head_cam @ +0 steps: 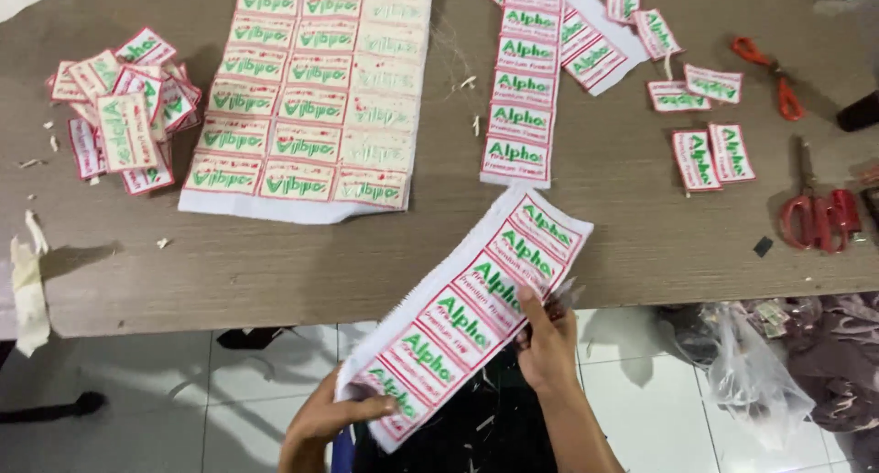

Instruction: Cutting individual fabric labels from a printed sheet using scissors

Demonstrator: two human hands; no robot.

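I've got a long strip of woven labels [476, 299] in both hands, tilted, running from near left up to the far right, its top end just over the near edge of the table [275, 271]. My left hand [325, 418] pinches the strip's bottom end, thumb across the lowest label. My right hand [547, 340] grips the strip's right edge about halfway along, fingers curled onto it. The labels on it are white with red borders and green lettering, one after another in a single row.

On the table, far left, a loose pile of cut labels [124, 107] lies heaped. Just right of that pile sits a wide uncut sheet of labels [311, 97], three columns across, face down by the look of the mirrored lettering. Further right, a second single-row strip [522, 88] lies flat, running away from me. Beyond it, a few separate cut labels [700, 125] lie scattered, two of them side by side. At the far right edge, red-handled scissors [818, 218] rest near the table's near corner, and a small orange snipper [769, 75] lies further back.

Below the table on the right, a clear plastic bag [755, 372] hangs over the tiled floor [183, 391].
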